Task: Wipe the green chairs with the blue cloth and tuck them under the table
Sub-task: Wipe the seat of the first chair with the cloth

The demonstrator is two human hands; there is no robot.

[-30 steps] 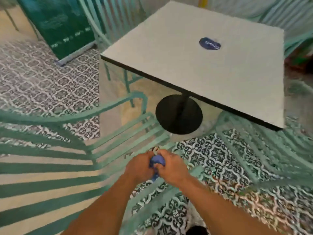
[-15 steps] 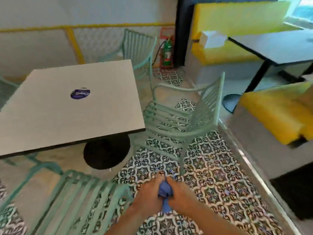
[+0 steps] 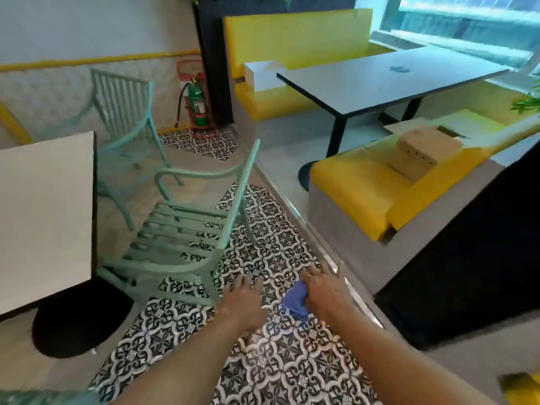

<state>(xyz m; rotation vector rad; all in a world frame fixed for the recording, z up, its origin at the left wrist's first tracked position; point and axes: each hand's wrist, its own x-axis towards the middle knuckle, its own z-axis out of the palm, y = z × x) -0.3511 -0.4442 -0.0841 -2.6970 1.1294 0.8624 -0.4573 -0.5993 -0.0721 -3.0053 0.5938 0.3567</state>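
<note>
A green slatted chair stands pulled out from the white table, facing it, on the patterned floor. A second green chair stands behind it near the wall. My left hand hovers with fingers spread just right of the near chair's front leg, holding nothing. My right hand is beside it, and the bunched blue cloth hangs from under its palm, held at the thumb side. Both hands are above the floor and touch no chair.
The table's black round base sits at the lower left. A yellow bench with a cardboard box and a grey table fill the right. A fire extinguisher stands by the wall. A dark panel rises at the right.
The view has swung further right. My hands, which both clutched the cloth together, have separated: the left let go and spread its fingers, the right keeps the cloth.
</note>
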